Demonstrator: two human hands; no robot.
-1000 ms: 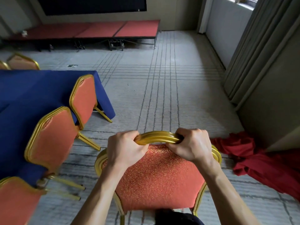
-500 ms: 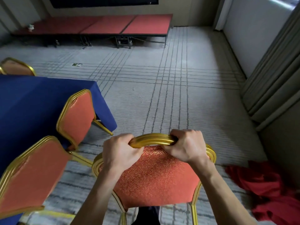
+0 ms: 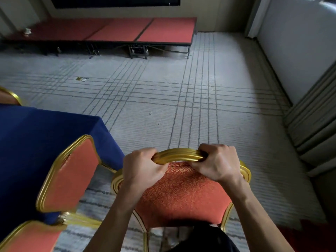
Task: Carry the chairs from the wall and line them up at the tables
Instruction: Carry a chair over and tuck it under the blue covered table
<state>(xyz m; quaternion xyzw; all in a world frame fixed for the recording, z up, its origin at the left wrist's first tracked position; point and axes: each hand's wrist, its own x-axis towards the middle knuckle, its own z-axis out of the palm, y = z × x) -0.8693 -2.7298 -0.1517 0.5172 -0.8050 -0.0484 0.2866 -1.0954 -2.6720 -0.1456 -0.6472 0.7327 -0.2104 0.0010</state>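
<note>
Grey carpet crossed by dark grid lines (image 3: 163, 110) is spread through a large hall. At the far wall a low stage topped with red panels (image 3: 131, 31) is set on black metal legs, beneath a dark wall screen (image 3: 116, 0). Pleated grey curtains (image 3: 312, 128) are hung along the right side, and a small brass floor socket (image 3: 81, 79) is let into the carpet.

At the left a table draped in dark blue cloth (image 3: 32, 142) is seen, with a gold-framed chair with an orange-red padded back (image 3: 72, 175) drawn up just beside its corner. A second such chair (image 3: 31, 237) is cut off at the bottom edge.

Right of that corner, a carried chair of gold metal and orange-red patterned fabric (image 3: 181, 195) is held in the foreground. Its curved top rail is gripped by the left hand (image 3: 143, 168) and the right hand (image 3: 216, 163) — fingers curled tightly round it, the two hands near each other. Whether its legs touch the carpet cannot be told.
</note>
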